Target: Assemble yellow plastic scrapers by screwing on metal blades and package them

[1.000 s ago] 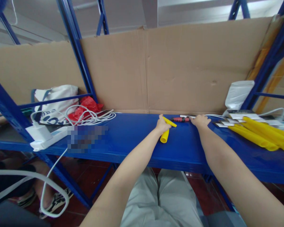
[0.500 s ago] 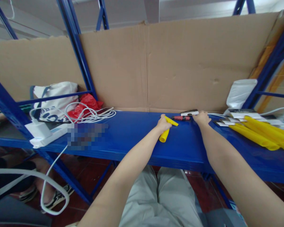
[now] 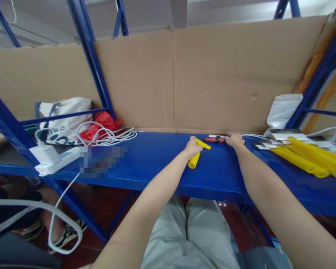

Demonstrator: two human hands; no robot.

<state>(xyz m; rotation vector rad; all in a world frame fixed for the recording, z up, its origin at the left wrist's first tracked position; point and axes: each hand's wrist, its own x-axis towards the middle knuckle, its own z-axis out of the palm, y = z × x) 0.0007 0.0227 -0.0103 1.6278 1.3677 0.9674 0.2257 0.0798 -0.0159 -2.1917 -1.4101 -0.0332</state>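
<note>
My left hand [image 3: 194, 147] is closed round a yellow tube [image 3: 194, 160] over the middle of the blue shelf [image 3: 156, 157]. The tube's open end points toward me, and a narrower yellow piece [image 3: 204, 144] sticks out to the right of my fingers. Just right of it lies what looks like a soldering iron [image 3: 215, 140] with a red and black handle. At the handle's right end, my right hand [image 3: 236, 140] is closed on it; the fingertips are partly hidden. A flat white and dark card [image 3: 217, 136] lies behind the handle.
Several yellow tubes [image 3: 310, 158] with white cards are piled at the right, beside a white pouch [image 3: 284, 110]. To the left are a power strip [image 3: 58, 158], coiled white cable [image 3: 112, 138], red plastic [image 3: 105, 121] and a white bag [image 3: 68, 119]. Cardboard [image 3: 212, 74] stands behind.
The card behind the red handle has tipped down flatter and shifted slightly left. My right hand has moved a little left to the handle's end. My left hand has stayed in place.
</note>
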